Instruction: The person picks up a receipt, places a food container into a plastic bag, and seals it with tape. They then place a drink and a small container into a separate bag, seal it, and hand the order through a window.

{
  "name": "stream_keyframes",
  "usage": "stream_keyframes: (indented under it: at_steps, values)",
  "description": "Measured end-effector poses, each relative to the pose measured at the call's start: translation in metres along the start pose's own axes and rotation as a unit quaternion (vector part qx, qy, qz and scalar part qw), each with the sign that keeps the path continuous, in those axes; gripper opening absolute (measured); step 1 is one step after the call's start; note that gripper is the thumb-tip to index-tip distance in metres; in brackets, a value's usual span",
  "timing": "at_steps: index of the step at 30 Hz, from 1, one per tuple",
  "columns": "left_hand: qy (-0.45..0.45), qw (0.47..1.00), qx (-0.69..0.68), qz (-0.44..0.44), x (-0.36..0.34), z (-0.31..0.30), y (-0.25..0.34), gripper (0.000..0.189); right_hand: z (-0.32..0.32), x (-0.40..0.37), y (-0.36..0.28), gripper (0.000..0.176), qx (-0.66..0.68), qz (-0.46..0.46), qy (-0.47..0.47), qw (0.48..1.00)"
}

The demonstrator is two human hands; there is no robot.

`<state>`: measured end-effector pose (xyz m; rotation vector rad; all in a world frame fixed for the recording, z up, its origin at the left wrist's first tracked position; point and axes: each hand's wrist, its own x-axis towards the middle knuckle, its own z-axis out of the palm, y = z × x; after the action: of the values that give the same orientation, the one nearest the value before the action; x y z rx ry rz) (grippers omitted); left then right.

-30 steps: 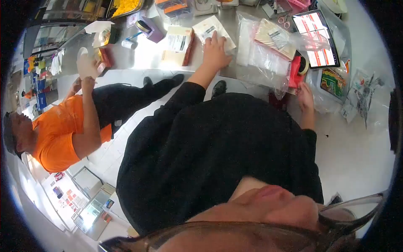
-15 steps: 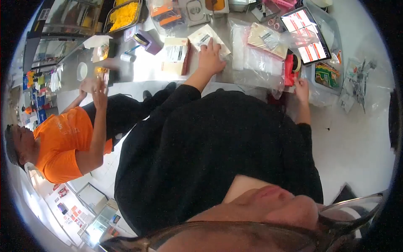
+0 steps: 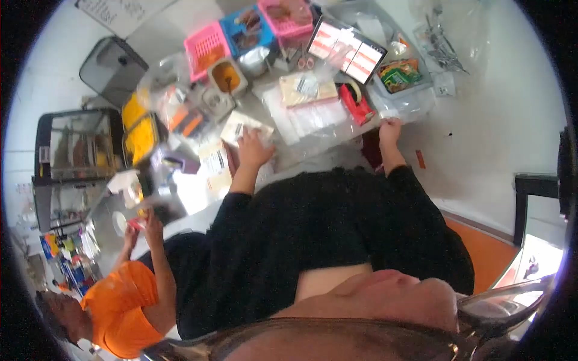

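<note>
My left hand (image 3: 256, 150) lies on a cream-coloured packet with a printed label (image 3: 244, 127), its fingers stretched out over it. Just beside that is a second labelled cream packet or stack (image 3: 215, 165), standing thicker, with a brown side. My right hand (image 3: 390, 129) is at the table's front edge, fingers curled together; what they hold, if anything, is too small to make out. Close by it stands a red tape dispenser (image 3: 356, 105) with a roll of tape. Behind lies another labelled cream packet (image 3: 308, 90) on clear plastic bags (image 3: 301, 120).
A tablet (image 3: 347, 49) leans at the back, near scissors (image 3: 306, 62) and a clear bin (image 3: 412, 96) of packets. Pink and blue baskets (image 3: 247, 30), a metal tray with orange contents (image 3: 227, 77) and yellow food trays (image 3: 141, 141) stand further off. A co-worker in orange (image 3: 123, 307) works at left.
The view has tilted and turned, showing more of the table's back. My left hand stays on the packet. My right hand remains near the tape dispenser, its fingers now more curled.
</note>
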<state>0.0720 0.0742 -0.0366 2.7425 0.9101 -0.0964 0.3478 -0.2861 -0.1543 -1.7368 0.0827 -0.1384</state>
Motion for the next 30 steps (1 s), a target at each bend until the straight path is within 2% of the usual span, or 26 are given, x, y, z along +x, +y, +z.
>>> stream_keyframes:
  at_steps: [1, 2, 4, 5, 7, 10, 13, 14, 17, 18, 19, 22, 25, 26, 28, 30]
  values:
    - [-0.011, 1.0, 0.002, 0.003, 0.004, -0.006, 0.0, 0.08, -0.001, 0.002, -0.021, 0.007, 0.014, -0.086, 0.017, 0.996]
    - [0.03, 0.999, -0.006, 0.011, 0.008, -0.014, 0.009, 0.081, 0.001, -0.012, -0.101, 0.008, -0.148, -0.124, -0.016, 0.981]
    - [0.096, 0.995, -0.02, 0.022, 0.007, -0.028, 0.036, 0.081, 0.03, 0.007, -0.151, 0.007, -0.149, -0.303, -0.048, 0.94]
    - [0.107, 0.99, -0.048, 0.08, 0.013, -0.037, 0.052, 0.081, 0.042, 0.019, -0.165, 0.006, -0.154, -0.383, -0.068, 0.908]
    - [0.13, 0.967, -0.108, 0.188, 0.028, -0.056, 0.085, 0.082, 0.066, 0.052, -0.19, 0.006, -0.244, -0.398, -0.151, 0.872]
    - [0.094, 0.951, -0.106, 0.274, 0.028, -0.071, 0.113, 0.086, 0.09, 0.09, -0.184, 0.011, -0.283, -0.537, -0.071, 0.791]
    - [0.086, 0.94, -0.172, 0.281, 0.049, -0.079, 0.127, 0.093, 0.08, 0.084, -0.173, 0.009, -0.373, -0.382, -0.22, 0.816]
    - [0.086, 0.944, -0.17, 0.27, 0.065, -0.078, 0.131, 0.094, 0.074, 0.074, -0.166, 0.008, -0.344, -0.366, -0.239, 0.831]
    - [0.082, 0.937, -0.198, 0.275, 0.111, -0.078, 0.15, 0.097, 0.055, 0.06, -0.159, 0.008, -0.281, -0.342, -0.234, 0.866]
    - [0.087, 0.935, -0.191, 0.285, 0.12, -0.077, 0.159, 0.097, 0.049, 0.051, -0.168, 0.007, -0.253, -0.339, -0.204, 0.883]
    - [0.091, 0.933, -0.184, 0.296, 0.125, -0.072, 0.163, 0.098, 0.048, 0.05, -0.168, 0.008, -0.263, -0.355, -0.207, 0.873]
    - [-0.015, 0.936, -0.12, 0.329, 0.132, -0.032, 0.154, 0.084, 0.053, 0.055, -0.173, 0.011, -0.282, -0.411, -0.213, 0.84]
    - [-0.064, 0.919, -0.053, 0.384, 0.114, -0.012, 0.137, 0.056, 0.072, 0.069, -0.179, 0.011, -0.308, -0.454, -0.165, 0.82]
    - [-0.064, 0.915, -0.071, 0.391, 0.111, -0.01, 0.133, 0.046, 0.078, 0.074, -0.178, 0.011, -0.306, -0.487, -0.131, 0.808]
    - [-0.069, 0.907, -0.107, 0.402, 0.104, -0.004, 0.126, 0.029, 0.082, 0.078, -0.176, 0.011, -0.337, -0.48, -0.16, 0.794]
    - [-0.055, 0.91, -0.109, 0.396, 0.101, -0.002, 0.125, 0.027, 0.083, 0.086, -0.173, 0.012, -0.356, -0.477, -0.192, 0.781]
